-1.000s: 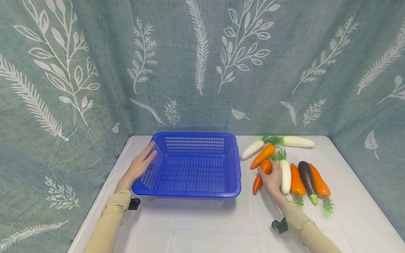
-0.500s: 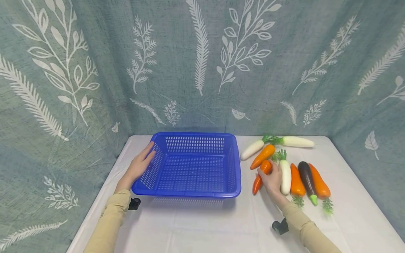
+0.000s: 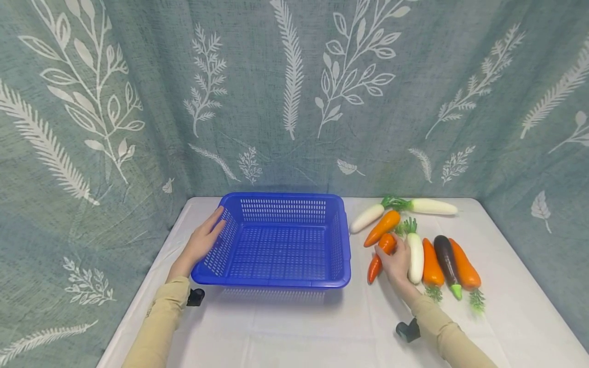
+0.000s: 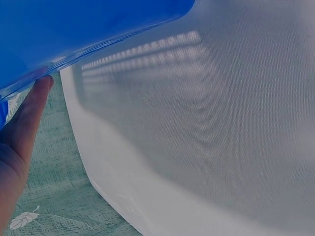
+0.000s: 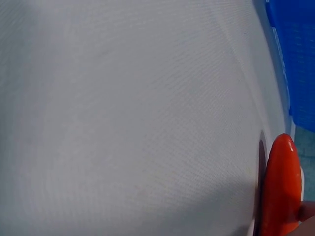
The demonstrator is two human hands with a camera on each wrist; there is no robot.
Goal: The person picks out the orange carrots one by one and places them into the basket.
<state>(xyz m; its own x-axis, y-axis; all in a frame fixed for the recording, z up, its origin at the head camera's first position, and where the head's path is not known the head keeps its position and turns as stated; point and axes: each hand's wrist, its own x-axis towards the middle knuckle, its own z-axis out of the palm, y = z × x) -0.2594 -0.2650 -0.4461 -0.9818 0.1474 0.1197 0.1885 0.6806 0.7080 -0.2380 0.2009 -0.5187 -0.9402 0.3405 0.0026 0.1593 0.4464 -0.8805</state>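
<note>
The blue plastic basket (image 3: 280, 250) stands on the table with nothing inside. My left hand (image 3: 202, 243) lies along its left rim with fingers straight. In the left wrist view, a fingertip of the left hand (image 4: 24, 128) meets the basket's rim (image 4: 98, 39) from outside. My right hand (image 3: 397, 260) grips an orange-red carrot (image 3: 375, 267), thumb on one side and fingers on the other. Its tip points toward me, and part of it hides behind the hand. In the right wrist view the carrot (image 5: 281, 187) shows with only a bit of the hand (image 5: 307, 219) at the edge.
Around the right hand lie another carrot (image 3: 383, 228), white radishes (image 3: 415, 258) (image 3: 366, 218) (image 3: 432, 206), two more carrots (image 3: 431, 263) (image 3: 466, 266) and an eggplant (image 3: 446, 260). A green leaf-patterned curtain (image 3: 276, 102) closes off the back and sides of the white table (image 3: 294, 327).
</note>
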